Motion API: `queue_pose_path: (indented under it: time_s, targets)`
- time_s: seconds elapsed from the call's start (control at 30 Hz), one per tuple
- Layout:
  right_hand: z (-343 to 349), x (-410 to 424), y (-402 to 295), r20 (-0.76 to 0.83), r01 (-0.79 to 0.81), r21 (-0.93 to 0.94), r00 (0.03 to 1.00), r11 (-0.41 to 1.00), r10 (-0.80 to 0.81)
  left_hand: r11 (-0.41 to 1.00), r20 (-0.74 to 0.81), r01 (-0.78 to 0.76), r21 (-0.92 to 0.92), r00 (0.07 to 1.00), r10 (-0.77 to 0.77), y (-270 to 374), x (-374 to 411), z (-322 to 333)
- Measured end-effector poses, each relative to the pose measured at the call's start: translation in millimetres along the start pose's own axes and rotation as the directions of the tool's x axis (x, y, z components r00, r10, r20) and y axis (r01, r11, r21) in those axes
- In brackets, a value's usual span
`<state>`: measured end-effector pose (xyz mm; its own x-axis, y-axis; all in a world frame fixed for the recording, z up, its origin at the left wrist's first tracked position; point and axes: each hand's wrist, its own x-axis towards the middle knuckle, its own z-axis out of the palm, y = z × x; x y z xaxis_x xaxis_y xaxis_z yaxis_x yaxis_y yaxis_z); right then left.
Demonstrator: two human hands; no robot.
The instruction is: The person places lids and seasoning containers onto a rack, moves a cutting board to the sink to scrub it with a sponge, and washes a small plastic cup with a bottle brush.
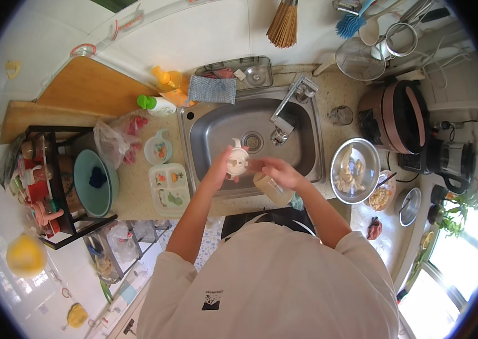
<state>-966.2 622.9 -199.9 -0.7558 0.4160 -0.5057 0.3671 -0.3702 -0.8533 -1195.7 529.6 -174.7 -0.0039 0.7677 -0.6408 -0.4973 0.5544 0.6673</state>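
Over the front of the stainless-steel sink (pixel 209 131), my left hand (pixel 220 166) grips a white lid with looped handles (pixel 237 162), apparently from a drinking cup. My right hand (pixel 283 173) is slightly blurred and holds a translucent, yellowish cup body (pixel 270 188), tilted near the sink's front edge. The lid and the cup body are apart. Behind my hands is the round drain (pixel 252 142), and the chrome faucet (pixel 282 123) reaches over the basin from the back right. What is inside the cup body cannot be made out.
Left of the sink lie a divided plate (pixel 169 189) and a small handled bowl (pixel 158 147). To the right stand a metal bowl with food (pixel 351 186), a drinking glass (pixel 341 115) and a rice cooker (pixel 396 116). Soap bottles (pixel 169 80) stand behind, left.
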Motion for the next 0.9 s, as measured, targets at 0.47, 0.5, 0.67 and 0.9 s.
queue_pose_path:
  time_s: [0.47,0.5,0.67,0.9]
  targets:
    - [-23.2,-31.5,23.9,-0.314,0.146,-0.499,0.888,0.854,-0.336,0.930,-0.401,0.172,0.326,0.916,-0.029,-97.0,89.4,-59.7]
    - [-20.9,-30.0,21.6,-0.343,0.132,-0.488,0.880,0.863,-0.328,0.926,-0.414,0.196,0.324,0.909,-0.047,-111.3,100.8,-66.8]
    - [-19.7,-23.0,31.1,-0.395,0.053,-0.573,0.857,0.818,-0.332,0.687,-0.444,0.253,0.681,0.889,0.113,-163.8,134.2,-89.7]
    - [-19.7,-16.1,41.8,-0.357,0.085,-0.564,0.871,0.821,-0.336,0.586,-0.554,0.363,0.724,0.812,0.181,-163.6,124.4,-83.5]
